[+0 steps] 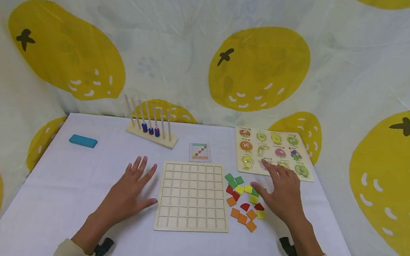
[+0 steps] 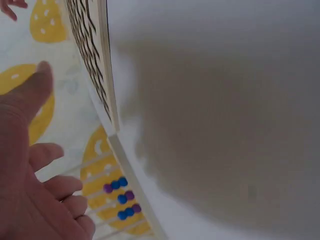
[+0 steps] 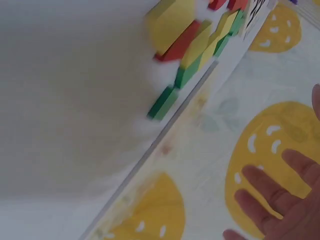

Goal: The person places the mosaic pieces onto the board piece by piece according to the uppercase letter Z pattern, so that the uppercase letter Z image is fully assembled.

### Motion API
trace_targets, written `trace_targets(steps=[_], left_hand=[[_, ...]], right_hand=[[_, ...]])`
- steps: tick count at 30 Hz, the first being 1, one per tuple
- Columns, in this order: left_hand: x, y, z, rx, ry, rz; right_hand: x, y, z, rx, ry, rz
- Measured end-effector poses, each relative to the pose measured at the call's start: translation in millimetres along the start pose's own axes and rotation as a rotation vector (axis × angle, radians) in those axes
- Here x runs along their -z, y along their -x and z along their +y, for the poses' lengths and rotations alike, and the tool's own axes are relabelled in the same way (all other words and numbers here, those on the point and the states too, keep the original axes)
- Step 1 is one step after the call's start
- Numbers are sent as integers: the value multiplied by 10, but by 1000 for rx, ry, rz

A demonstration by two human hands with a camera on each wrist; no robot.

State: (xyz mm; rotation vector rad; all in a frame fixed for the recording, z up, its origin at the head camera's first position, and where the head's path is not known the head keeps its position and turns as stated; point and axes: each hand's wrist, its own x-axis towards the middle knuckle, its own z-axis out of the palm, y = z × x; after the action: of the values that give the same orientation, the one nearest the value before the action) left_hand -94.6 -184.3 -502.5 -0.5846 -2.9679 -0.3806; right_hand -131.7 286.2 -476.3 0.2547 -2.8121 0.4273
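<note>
A wooden grid board lies flat on the white table, its squares bare. Left of it my left hand hovers with fingers spread and nothing held, the thumb near the board's edge. My right hand is over the right side, fingers loosely extended and holding nothing. Small coloured tiles lie scattered between that hand and the board: green, yellow, red and orange. Behind the board lies a small pattern card. In the right wrist view the fingers are apart from the tiles.
A fruit-picture puzzle board lies at the back right, partly behind my right hand. At the back left stands a wooden peg rack with blue and purple beads. A teal block lies far left. Fruit-printed cloth hangs behind.
</note>
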Motion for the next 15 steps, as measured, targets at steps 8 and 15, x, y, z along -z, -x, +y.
trace_targets(steps=[8,15], left_hand=[[-237,76,160,-24,178,-120],[-309,78,200,3,217,-206]], right_hand=[[-243,-231,-172,40,-226,-118],[-438,-427,-257,2,-268,-301]])
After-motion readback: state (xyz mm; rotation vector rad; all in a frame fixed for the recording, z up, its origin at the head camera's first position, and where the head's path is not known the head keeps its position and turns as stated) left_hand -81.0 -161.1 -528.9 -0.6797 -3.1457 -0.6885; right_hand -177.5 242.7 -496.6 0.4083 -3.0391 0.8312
